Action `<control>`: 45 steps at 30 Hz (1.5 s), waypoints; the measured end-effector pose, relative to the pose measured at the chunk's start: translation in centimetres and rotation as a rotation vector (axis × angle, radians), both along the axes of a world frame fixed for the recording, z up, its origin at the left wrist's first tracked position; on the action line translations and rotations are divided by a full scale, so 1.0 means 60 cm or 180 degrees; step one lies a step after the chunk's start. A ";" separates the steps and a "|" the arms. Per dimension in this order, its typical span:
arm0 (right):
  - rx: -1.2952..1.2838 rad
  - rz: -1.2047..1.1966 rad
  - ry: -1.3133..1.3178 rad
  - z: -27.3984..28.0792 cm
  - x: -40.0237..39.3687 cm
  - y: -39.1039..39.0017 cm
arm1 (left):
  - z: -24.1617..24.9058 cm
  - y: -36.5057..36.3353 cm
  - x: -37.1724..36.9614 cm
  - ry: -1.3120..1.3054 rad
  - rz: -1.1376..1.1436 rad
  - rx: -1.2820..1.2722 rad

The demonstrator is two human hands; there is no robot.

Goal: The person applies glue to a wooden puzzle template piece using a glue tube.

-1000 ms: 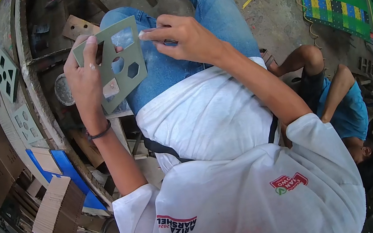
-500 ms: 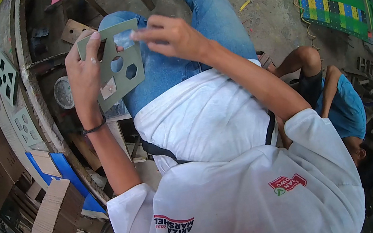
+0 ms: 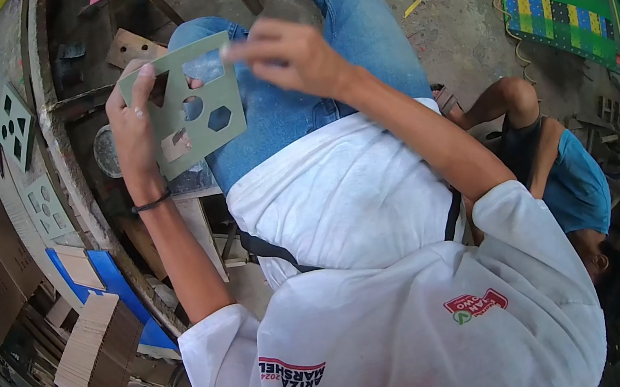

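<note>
My left hand (image 3: 133,123) grips a flat grey-green board (image 3: 177,123) by its left edge, with the thumb on its upper face. The board has several shaped cutouts, including a hexagon and a round hole, and lies tilted above my jeans. At its upper right corner is my right hand (image 3: 295,59), fingers bent and drawn together. Motion blurs those fingertips, and whatever they hold is too small to tell.
Two similar boards (image 3: 18,127) (image 3: 46,208) lie on the bench at left, near a blue panel (image 3: 123,284) and cardboard (image 3: 97,347). Another person (image 3: 572,172) sits at right. A green panel with coloured strips (image 3: 559,4) is on the floor.
The board has turned slightly and faces the camera more squarely. My right hand has shifted slightly right, staying by the board's upper right corner. My left hand keeps its grip.
</note>
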State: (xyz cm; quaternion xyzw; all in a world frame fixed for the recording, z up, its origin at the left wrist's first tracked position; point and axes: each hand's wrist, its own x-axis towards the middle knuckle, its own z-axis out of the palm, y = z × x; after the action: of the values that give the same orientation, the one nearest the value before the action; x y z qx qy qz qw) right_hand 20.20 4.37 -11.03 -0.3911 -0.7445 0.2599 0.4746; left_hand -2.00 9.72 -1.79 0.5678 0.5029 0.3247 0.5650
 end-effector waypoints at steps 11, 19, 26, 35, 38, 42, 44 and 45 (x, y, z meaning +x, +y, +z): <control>0.0196 -0.0106 -0.0176 0.003 -0.016 -0.015 | 0.006 -0.003 0.009 0.0102 -0.0105 -0.0137; -0.0090 -0.0274 0.0028 0.004 -0.020 -0.021 | 0.015 -0.003 0.024 -0.0086 0.0053 -0.0345; -0.0950 -0.0695 0.1096 0.025 -0.095 -0.047 | 0.029 -0.031 0.049 0.0522 0.0426 0.0128; -0.0469 -0.0267 0.1068 0.034 -0.117 -0.057 | 0.018 -0.058 0.043 0.1160 0.1044 0.0670; -0.0440 -0.0275 0.1019 0.044 -0.122 -0.060 | 0.024 -0.059 0.045 0.1040 0.1170 0.0595; -0.0614 -0.0383 0.0785 0.036 -0.100 -0.056 | 0.037 -0.066 0.057 0.0351 0.1221 -0.0147; -0.0531 -0.0527 0.0805 0.032 -0.093 -0.049 | 0.033 -0.067 0.045 0.0129 0.1266 -0.0200; -0.0462 -0.0700 0.0813 0.035 -0.092 -0.046 | 0.030 -0.067 0.041 -0.0101 0.1281 -0.0273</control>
State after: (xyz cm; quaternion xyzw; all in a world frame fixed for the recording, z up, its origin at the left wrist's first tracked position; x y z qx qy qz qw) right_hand 14.65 1.59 -8.95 -0.4672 -0.6102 0.3070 0.5614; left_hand 0.44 5.70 -0.01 0.4261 0.6106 0.4183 0.5202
